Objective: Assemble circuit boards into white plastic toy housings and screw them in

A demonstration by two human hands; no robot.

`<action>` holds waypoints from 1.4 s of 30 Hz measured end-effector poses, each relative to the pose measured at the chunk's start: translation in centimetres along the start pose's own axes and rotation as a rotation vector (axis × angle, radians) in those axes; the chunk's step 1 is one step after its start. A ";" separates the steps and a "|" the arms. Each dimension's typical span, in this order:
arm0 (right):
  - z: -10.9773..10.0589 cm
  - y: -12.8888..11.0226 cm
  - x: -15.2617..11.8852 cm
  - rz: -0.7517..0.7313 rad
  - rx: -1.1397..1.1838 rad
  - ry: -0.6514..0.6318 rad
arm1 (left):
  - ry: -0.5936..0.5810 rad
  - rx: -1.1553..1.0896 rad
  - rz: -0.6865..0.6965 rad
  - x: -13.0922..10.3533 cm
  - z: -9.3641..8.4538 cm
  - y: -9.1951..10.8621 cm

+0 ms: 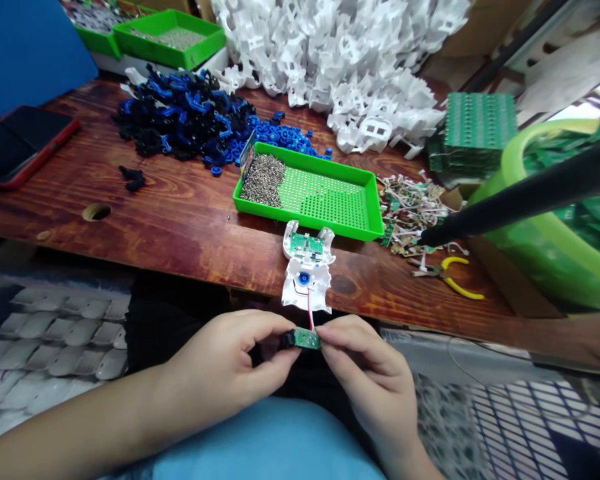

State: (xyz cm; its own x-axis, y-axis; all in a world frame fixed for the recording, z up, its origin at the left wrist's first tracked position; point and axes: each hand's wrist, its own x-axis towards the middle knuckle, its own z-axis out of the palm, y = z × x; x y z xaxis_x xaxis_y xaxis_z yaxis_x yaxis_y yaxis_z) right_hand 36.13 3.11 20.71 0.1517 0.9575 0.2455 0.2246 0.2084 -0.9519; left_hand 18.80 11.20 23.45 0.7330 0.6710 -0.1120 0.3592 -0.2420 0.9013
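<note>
My left hand [250, 350] pinches a small black plastic part [289, 339] between thumb and fingers, at the front of the table. A small green circuit board [307, 339] sits against that part. The fingertips of my right hand [365, 363] are closed on the board's right end. A red and white wire [311, 310] runs from the board up to a white plastic shell [307, 287] with a blue round piece in it. Just behind, touching or nearly so, lies a second white shell half [331, 250] holding a larger green board [305, 245].
A green tray [325, 223] of small screws stands behind the shells. Beyond it are blue and black parts [180, 113] and heaped white shells [330, 60]. Right are wired pieces [413, 207], yellow-handled pliers [450, 277], stacked boards [480, 123], a green tub [510, 173] and a black bar [525, 190].
</note>
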 end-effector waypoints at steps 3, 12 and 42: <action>-0.1 -0.1 0.0 -0.064 -0.062 -0.033 | -0.028 -0.096 -0.061 0.0 -0.1 0.0; 0.1 -0.8 0.4 -0.132 -0.188 -0.108 | -0.096 -0.110 -0.115 0.0 -0.6 -0.3; 0.3 -1.6 0.3 -0.096 -0.335 -0.226 | -0.249 0.158 -0.150 -0.5 -1.0 -0.6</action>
State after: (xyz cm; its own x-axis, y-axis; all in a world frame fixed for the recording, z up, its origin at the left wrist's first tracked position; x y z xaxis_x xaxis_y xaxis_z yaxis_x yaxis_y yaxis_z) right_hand 35.55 3.16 22.30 -0.0918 0.9644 0.2480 0.5338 0.2579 -0.8053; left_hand 17.66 11.69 23.41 0.7768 0.5199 -0.3555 0.5451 -0.2722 0.7930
